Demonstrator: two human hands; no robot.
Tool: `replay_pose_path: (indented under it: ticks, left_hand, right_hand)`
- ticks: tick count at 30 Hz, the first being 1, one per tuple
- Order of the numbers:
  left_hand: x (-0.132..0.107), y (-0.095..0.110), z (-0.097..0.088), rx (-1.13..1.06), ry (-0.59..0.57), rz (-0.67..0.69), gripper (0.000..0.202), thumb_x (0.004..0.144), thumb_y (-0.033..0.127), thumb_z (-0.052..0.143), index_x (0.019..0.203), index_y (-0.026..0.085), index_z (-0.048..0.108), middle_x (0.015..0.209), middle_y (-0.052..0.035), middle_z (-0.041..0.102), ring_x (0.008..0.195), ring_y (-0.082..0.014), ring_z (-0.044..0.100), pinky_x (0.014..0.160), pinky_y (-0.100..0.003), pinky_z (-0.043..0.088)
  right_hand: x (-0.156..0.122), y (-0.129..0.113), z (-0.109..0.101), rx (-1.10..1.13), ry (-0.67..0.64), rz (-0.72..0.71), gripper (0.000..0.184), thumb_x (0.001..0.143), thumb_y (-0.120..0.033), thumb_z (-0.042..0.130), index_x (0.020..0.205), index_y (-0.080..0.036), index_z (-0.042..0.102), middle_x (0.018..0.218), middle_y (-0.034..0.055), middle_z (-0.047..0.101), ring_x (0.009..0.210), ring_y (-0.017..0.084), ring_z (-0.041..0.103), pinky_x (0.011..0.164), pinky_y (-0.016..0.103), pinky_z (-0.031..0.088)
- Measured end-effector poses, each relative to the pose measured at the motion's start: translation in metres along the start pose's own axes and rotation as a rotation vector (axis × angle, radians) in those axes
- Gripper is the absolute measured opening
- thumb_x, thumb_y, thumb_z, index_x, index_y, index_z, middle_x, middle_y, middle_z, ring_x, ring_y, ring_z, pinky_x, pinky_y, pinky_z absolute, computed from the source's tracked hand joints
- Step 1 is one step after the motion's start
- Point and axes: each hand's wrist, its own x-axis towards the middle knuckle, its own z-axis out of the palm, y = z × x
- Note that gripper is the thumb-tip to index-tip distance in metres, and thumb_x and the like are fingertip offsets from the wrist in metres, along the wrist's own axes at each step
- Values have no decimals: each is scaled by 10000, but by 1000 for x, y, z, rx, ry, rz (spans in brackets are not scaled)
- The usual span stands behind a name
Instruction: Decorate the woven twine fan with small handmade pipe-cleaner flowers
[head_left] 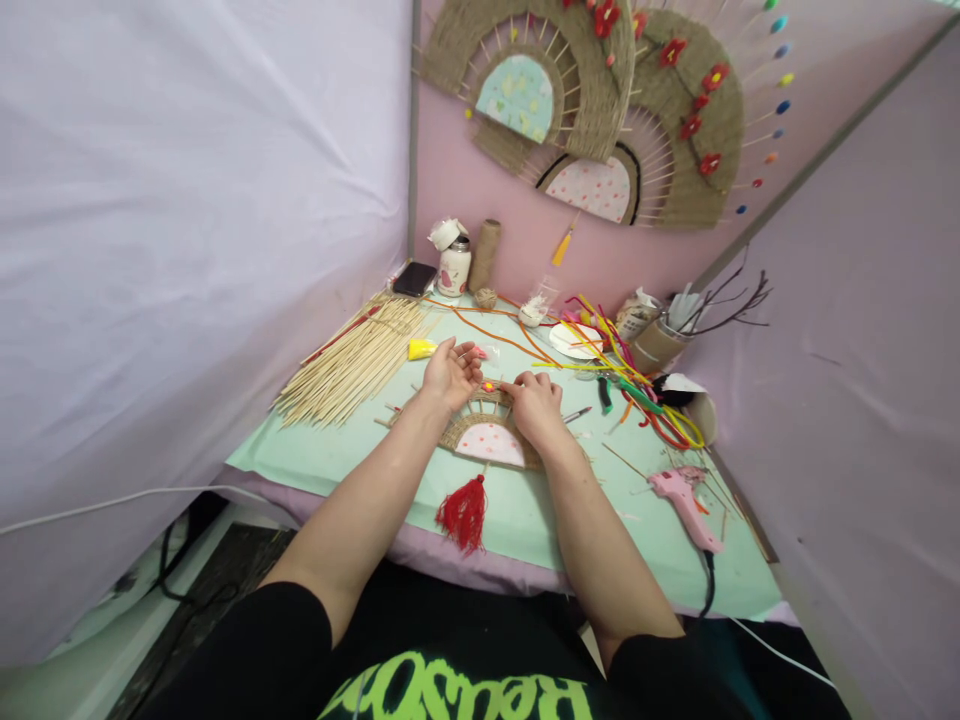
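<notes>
A small woven fan (491, 438) with a pink spotted centre lies on the green table (540, 510). A red tassel (465, 512) hangs from its base over the table's front edge. My left hand (450, 374) rests at the fan's upper left rim with its fingers curled. My right hand (536, 405) lies on the fan's upper right rim, fingers bent and pressed down near a tiny red flower (488, 386) on the rim. What the fingertips pinch, if anything, is too small to make out.
A pile of thin wooden sticks (352, 365) lies to the left. A pink glue gun (684, 503) with its cord sits at the right front. Coloured pipe cleaners (637, 385), a cup, a phone (414, 278) and jars stand behind. Larger fans (600, 100) hang on the wall.
</notes>
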Motion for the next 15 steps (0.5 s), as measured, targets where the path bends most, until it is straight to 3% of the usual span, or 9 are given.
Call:
replay_pose_path:
  ticks: [9, 15]
  left_hand:
    - [0, 0, -1, -1, 4, 5, 230, 896, 325, 456, 808, 147, 573, 628, -5, 556, 526, -84, 539, 504, -186, 412]
    - [-2, 0, 2, 5, 13, 3, 257, 912, 325, 438, 796, 136, 567, 633, 0, 553, 522, -75, 540, 504, -181, 409]
  right_hand:
    - [-3, -2, -3, -52, -47, 35, 419, 912, -156, 397, 1237, -299, 620, 1154, 100, 573, 1056, 257, 398, 819, 377, 271]
    - [-5, -2, -8, -15, -25, 41, 382, 939, -196, 404, 1151, -348, 683, 1120, 88, 577, 1046, 254, 401, 833, 382, 257]
